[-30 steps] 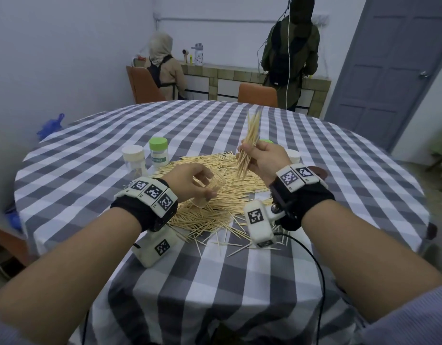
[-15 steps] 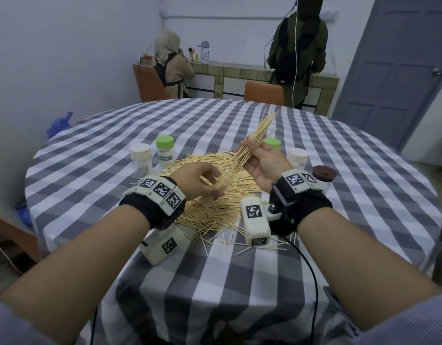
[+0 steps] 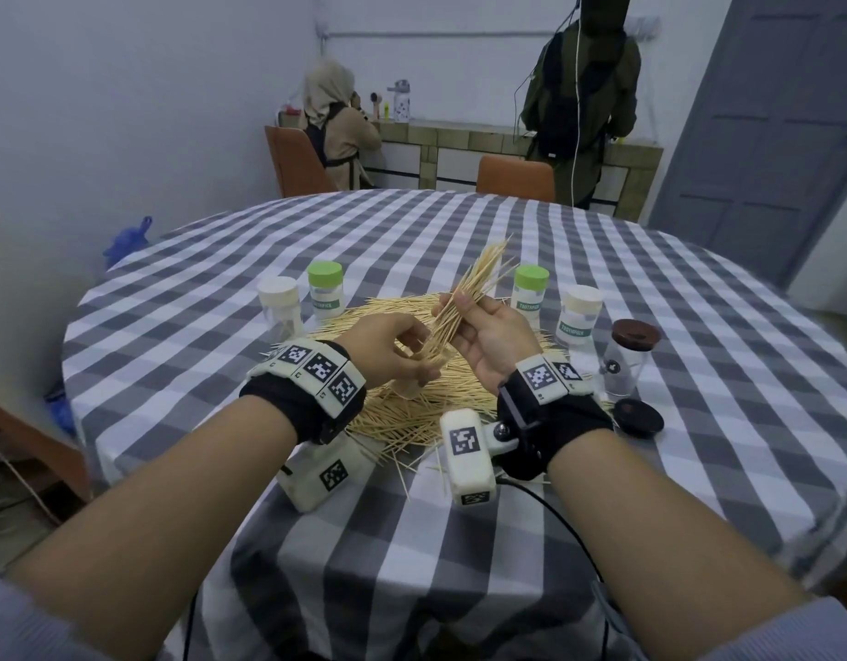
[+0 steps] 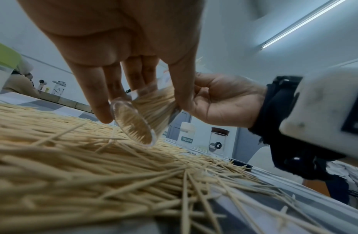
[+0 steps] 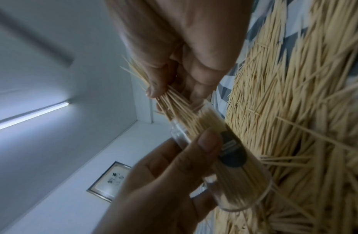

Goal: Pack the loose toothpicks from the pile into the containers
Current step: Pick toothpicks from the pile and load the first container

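Both grips busy: left hand (image 3: pixel 392 348) holding jar (image 5: pixel 220 152), right hand (image 3: pixel 488 336) pinching toothpick bundle (image 3: pixel 464 298); keep jar tilted, feed tips in slowly.

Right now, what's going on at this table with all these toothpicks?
A person is packing toothpicks. Their left hand holds a small clear container tilted over the loose pile, while the right hand pinches a bundle of toothpicks and feeds its lower end into the container's mouth. The container already looks quite full. Several other containers stand behind and to the right of the pile, most capped, and a dark lid lies on the checked tablecloth.
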